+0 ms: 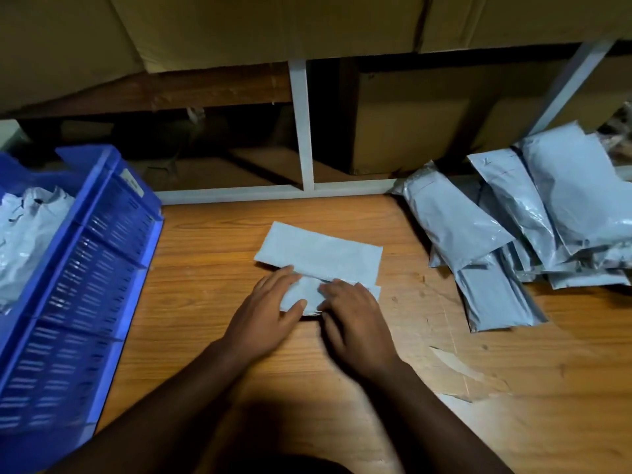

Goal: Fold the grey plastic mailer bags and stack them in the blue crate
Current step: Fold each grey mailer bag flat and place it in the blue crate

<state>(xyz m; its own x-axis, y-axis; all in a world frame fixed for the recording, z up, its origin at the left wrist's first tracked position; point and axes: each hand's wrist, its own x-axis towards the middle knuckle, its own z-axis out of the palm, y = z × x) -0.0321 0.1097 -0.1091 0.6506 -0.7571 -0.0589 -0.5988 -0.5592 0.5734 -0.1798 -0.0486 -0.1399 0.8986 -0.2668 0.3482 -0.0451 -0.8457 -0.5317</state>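
I have one grey mailer bag (319, 256) laid flat in the middle of the tabletop (212, 241), square in front of me, so both hands can work on it evenly. Its near edge is turned over toward me, and I press that flap down to set the crease. My left hand (265, 314) lies flat on the near left part of the bag, fingers (278, 278) straight and spread, thumb along the folded edge; it pins the bag so the slick plastic does not slide on the wood. My right hand (354, 311) rests on the near right part, fingers loosely bent over the flap, pressing rather than gripping as far as I can tell; it is a little blurred. The far half of the bag lies uncovered beyond my knuckles.

The unfolded bags (513, 230) wait in a loose heap at my right, within easy reach. The blue crate (102, 241) stands at my left, just beside my working spot, with pale grey bags (27, 227) already inside, so a finished bag should need only a short carry across.
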